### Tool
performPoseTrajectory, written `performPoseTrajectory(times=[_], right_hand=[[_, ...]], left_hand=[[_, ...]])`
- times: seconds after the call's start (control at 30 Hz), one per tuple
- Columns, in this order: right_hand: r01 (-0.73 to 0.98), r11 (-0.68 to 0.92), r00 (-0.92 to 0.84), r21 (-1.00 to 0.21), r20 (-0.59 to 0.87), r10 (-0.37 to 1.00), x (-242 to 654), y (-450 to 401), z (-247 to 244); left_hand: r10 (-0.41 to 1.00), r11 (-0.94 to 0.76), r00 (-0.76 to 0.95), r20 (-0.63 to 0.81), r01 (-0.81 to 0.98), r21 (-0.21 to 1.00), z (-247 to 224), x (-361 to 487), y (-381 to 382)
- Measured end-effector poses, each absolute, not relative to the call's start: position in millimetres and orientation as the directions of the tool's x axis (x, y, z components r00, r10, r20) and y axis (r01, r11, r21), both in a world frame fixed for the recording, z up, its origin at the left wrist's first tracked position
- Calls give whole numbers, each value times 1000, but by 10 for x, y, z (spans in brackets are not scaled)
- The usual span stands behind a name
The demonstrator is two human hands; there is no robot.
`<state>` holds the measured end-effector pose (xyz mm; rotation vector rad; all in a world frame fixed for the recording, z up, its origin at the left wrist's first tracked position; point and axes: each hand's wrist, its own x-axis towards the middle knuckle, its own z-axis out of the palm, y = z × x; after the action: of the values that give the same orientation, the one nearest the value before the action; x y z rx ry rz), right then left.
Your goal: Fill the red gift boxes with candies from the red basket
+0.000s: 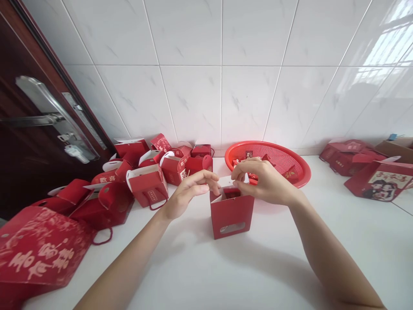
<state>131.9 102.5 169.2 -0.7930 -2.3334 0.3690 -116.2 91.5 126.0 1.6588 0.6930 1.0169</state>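
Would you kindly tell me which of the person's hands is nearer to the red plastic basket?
Right. The right hand overlaps the near side of the red plastic basket in view; the left hand is farther off, to its left, beside the open red box.

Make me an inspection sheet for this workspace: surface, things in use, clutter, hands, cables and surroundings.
Surface: white tabletop, shadows across it.
Things in use: red box, upright, top open, something dark red inside; red basket behind it, holding small red packets.
Clutter: many red cartons at left, several open; more red packaging at right, near a brown carton.
Hands: left hand and right hand at the box's opening; grip unclear.
Cables: nothing seen.
Surroundings: tiled wall behind; dark door at left, keys hanging at its lock.
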Motion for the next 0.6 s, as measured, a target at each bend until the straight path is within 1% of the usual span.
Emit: performPoseTrajectory(times=[0.43,0.6], right_hand=[[463,767,-604,-444,475,640,1333,1051,1689],[516,742,-588,-428,453,670,1371,1094,1686]], left_hand=[[830,-320,470,300,-40,947,1258,-1153,918],[822,-385,466,327,32,923,1266,-1133,890]])
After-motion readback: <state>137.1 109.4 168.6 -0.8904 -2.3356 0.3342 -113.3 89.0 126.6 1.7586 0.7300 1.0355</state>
